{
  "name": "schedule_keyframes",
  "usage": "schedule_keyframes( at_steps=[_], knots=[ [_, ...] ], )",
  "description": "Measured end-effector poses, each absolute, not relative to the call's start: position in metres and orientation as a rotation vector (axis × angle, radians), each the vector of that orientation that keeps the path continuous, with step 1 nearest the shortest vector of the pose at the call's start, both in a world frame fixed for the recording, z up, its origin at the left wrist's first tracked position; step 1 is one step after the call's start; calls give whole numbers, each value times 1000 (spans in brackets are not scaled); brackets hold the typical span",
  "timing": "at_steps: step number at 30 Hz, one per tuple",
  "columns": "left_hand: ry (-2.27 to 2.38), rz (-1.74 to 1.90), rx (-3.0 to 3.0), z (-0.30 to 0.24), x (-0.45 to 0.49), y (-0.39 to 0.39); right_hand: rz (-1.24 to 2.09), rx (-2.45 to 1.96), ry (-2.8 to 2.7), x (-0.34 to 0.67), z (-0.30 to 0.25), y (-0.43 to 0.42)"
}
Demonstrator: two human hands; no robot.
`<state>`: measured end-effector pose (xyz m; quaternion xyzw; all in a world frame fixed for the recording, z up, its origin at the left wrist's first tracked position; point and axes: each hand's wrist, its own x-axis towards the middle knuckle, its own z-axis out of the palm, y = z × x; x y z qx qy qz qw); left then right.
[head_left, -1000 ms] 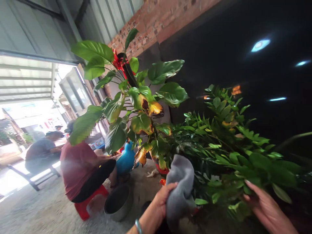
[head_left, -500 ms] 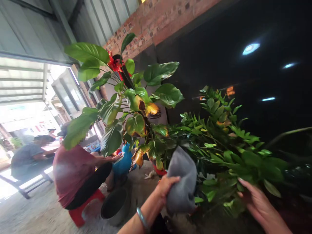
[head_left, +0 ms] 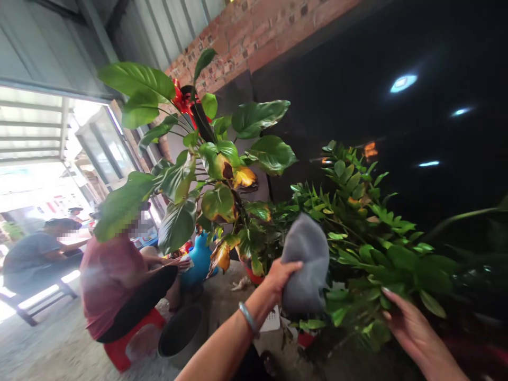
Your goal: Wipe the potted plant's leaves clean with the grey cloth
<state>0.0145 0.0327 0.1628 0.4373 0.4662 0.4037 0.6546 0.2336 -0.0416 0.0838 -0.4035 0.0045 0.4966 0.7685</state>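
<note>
My left hand [head_left: 280, 278] grips a grey cloth [head_left: 305, 263] and presses it against the leaves of a bushy green plant [head_left: 365, 233]. A bracelet sits on that wrist. My right hand [head_left: 413, 328] reaches in from the lower right, fingers stretched out under the plant's lower leaves, touching them. To the left stands a taller plant [head_left: 206, 164] with big glossy leaves, some yellowed and browned, and a red bow [head_left: 180, 100] near its top.
A person in a red shirt [head_left: 115, 280] sits on a red stool [head_left: 127, 344] at the left, beside a grey metal basin [head_left: 180, 333] and a blue object [head_left: 200, 259]. Another person [head_left: 32, 254] sits farther off at a bench. A brick wall and a dark glossy panel [head_left: 397, 106] stand behind the plants.
My left hand has lifted the grey cloth higher and to the right along the bushy plant's leaves. My right hand stays under the lower leaves.
</note>
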Motion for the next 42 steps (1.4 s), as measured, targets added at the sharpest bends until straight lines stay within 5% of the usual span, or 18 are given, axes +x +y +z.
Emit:
schedule_keyframes(
  at_steps=[4,11,19,27,36,42],
  knots=[
    [938,706,1053,152,-2,-2,1104,-871,15,241,79,-45],
    [747,1112,1033,201,14,31,1084,-859,30,238,81,-43],
    [1012,678,1148,106,-18,2,1069,-904,0,241,81,-48],
    [991,1000,1143,172,-13,15,1081,-923,-50,240,75,-43],
    [941,806,857,79,-23,-4,1013,-954,-155,247,60,-44],
    [827,958,937,146,-10,-1,1044,-927,-164,251,53,-41]
  ],
)
